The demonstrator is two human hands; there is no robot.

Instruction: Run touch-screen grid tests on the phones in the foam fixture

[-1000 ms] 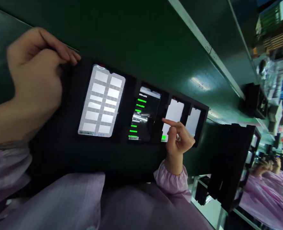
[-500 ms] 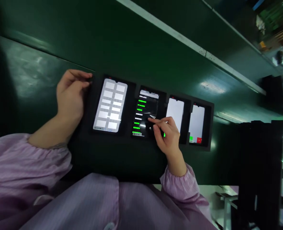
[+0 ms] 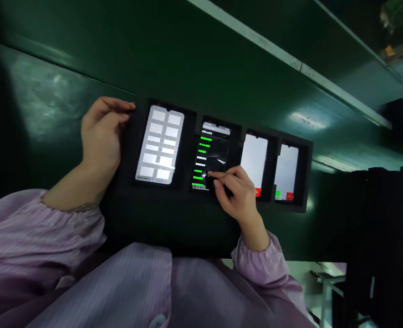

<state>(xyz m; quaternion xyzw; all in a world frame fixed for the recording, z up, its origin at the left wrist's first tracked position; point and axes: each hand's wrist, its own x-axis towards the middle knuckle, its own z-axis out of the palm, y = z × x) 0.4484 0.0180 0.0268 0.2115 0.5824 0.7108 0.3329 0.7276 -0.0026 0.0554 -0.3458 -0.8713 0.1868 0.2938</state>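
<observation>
Pressing R hand (image 3: pixel 238 198), fingers together, on 2nd phone (image 3: pixel 215 150); L hand (image 3: pixel 100 139) curled at tray (image 3: pixel 153 216)

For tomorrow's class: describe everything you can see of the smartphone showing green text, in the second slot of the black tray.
The smartphone lies flat in the second recess of a black foam tray. Its dark, glossy glass screen is lit, with a pale top bar and rows of green and white text, and glare across the middle. The right hand's index fingertip touches the screen's lower part.
</observation>
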